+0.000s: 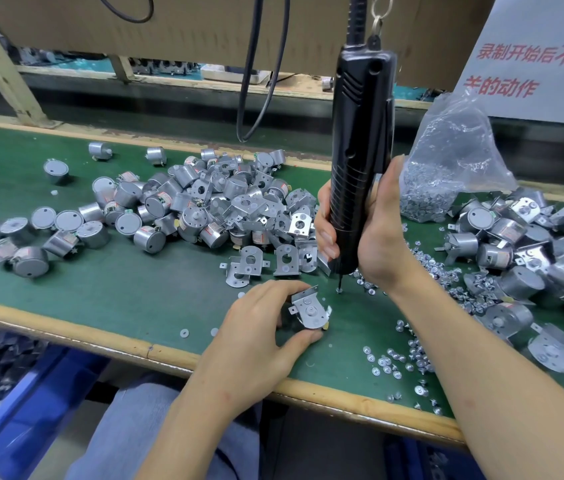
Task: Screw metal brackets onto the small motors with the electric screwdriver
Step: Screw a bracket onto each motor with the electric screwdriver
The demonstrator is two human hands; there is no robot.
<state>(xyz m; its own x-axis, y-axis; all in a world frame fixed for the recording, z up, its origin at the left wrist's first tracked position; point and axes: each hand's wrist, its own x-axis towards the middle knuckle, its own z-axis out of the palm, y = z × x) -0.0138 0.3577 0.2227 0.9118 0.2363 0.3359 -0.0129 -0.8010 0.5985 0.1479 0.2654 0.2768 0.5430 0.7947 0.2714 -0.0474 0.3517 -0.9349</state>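
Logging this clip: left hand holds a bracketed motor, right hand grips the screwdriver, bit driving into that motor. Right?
No. The head view shows the bit on a loose screw on the mat, beside the motor. The left hand holds that motor; the right hand grips the screwdriver.

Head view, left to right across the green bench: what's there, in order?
Pile of loose motors → bracketed motor in the left hand → electric screwdriver in the right hand → bag of screws → second motor pile.
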